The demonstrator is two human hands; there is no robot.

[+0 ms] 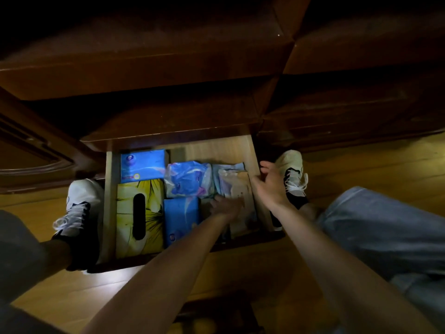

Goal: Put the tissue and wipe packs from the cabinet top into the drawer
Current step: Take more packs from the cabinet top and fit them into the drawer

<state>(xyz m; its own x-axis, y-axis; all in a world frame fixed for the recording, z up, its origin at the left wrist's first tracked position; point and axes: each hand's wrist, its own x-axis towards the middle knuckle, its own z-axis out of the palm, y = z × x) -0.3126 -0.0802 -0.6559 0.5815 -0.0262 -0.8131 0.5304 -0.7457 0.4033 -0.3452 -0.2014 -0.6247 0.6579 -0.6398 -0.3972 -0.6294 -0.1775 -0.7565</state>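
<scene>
The open wooden drawer point(109, 189) holds a yellow tissue box point(125, 218), a blue tissue pack point(142, 165) behind it, a second blue pack point(179, 218) in front, a crumpled blue-and-purple pack point(187, 179) in the middle and a pale wipe pack point(237, 182) at the right. My left hand point(226, 204) lies flat on the wipe pack, fingers spread, pressing it down. My right hand point(269, 183) hovers over the drawer's right wall, fingers loosely curled, with nothing in it that I can see.
The dark wooden cabinet point(168, 75) overhangs the back of the drawer. My two feet in white sneakers point(79, 206) point(292, 169) stand on the wooden floor point(373, 165) on either side of the drawer. My knees frame the lower corners.
</scene>
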